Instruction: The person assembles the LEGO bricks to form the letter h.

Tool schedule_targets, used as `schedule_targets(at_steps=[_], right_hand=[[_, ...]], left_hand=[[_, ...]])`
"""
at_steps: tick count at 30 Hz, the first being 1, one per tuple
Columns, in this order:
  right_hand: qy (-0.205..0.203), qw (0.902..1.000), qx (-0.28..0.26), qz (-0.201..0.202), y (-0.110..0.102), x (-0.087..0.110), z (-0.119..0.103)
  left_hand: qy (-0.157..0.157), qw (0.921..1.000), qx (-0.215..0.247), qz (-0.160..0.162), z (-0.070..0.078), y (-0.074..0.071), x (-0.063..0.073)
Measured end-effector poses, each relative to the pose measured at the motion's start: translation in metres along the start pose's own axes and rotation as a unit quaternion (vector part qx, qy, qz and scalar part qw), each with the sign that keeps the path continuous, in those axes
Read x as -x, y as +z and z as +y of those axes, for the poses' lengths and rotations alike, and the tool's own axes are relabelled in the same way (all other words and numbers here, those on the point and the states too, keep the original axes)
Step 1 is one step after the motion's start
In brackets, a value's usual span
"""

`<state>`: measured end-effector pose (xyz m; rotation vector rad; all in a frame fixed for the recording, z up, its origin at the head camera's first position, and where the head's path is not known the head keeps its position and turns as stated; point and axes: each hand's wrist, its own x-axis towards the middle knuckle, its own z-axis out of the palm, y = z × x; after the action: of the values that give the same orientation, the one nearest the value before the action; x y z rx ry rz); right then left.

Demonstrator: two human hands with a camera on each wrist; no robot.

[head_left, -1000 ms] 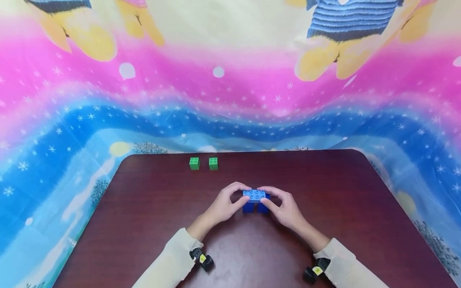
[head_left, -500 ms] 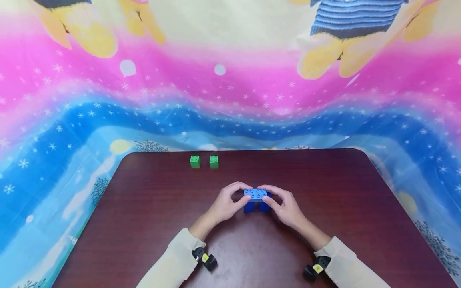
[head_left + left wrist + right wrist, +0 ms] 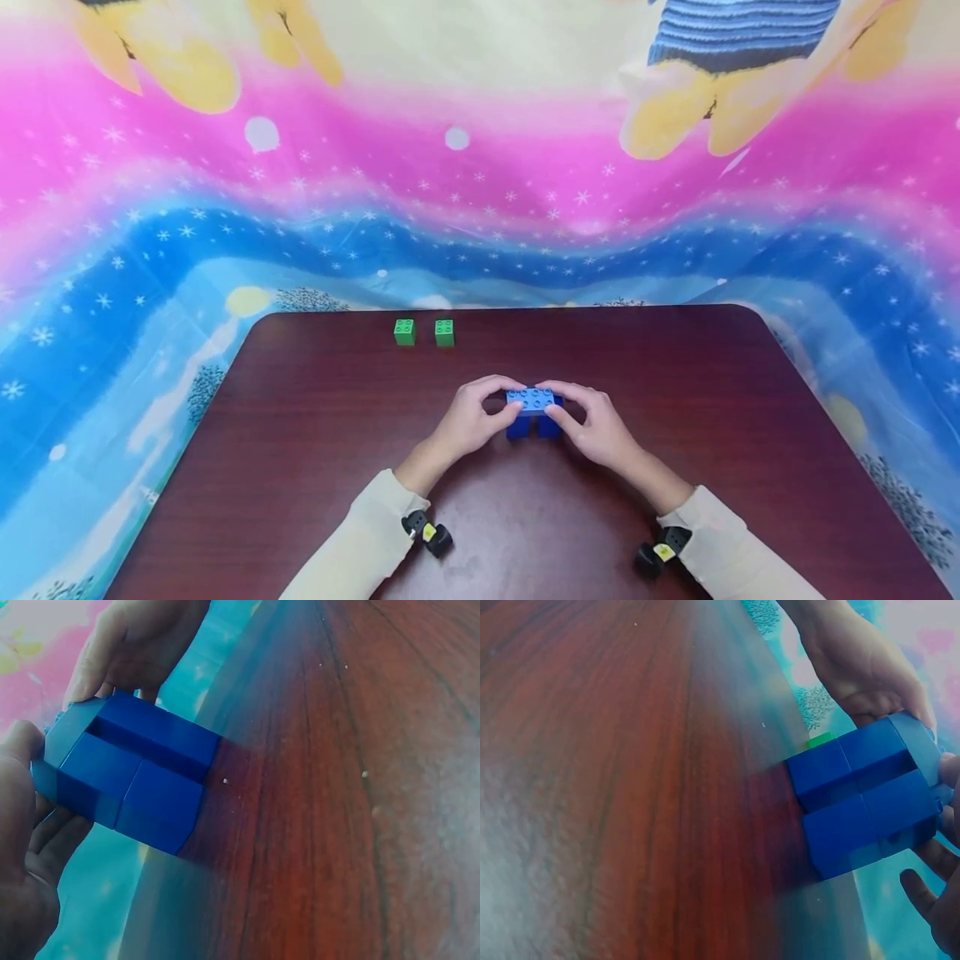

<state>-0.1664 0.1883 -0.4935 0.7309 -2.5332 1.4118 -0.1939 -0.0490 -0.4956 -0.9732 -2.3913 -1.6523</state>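
In the head view, a lighter blue toy building brick (image 3: 531,402) with studs on top bridges two dark blue columns, the left column (image 3: 517,428) and the right column (image 3: 549,427). The wrist views show each column made of two stacked bricks (image 3: 161,806), with a narrow gap between columns and their feet at the tabletop. My left hand (image 3: 467,421) pinches the top brick's left end between thumb and fingers. At its right end, my right hand (image 3: 602,427) grips it the same way, thumb in front and fingers behind.
Two small green bricks, one on the left (image 3: 405,333) and one on the right (image 3: 445,333), stand apart near the far edge of the dark wooden table (image 3: 337,392). A colourful printed cloth (image 3: 480,192) hangs behind the table.
Both hands keep their hold on the top brick with no clear movement. Only the head view has shifted slightly.
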Motion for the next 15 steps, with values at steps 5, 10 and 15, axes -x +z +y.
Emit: schedule_targets(at_steps=[5,10,15], right_hand=[[0.027,0.9995,-0.013,0.007,0.0004,0.0033,0.0013],[0.030,0.9994,-0.016,0.007,0.0019,0.0058,0.0017],[0.022,0.9994,-0.027,0.004,0.0023,0.0064,0.0012]], left_hand=[[-0.005,0.9999,0.011,-0.008,-0.0015,0.0001,-0.0012],[-0.004,0.9999,-0.002,-0.011,-0.0001,-0.0026,-0.0012],[-0.020,0.9993,-0.017,-0.027,0.0023,-0.0065,-0.0001]])
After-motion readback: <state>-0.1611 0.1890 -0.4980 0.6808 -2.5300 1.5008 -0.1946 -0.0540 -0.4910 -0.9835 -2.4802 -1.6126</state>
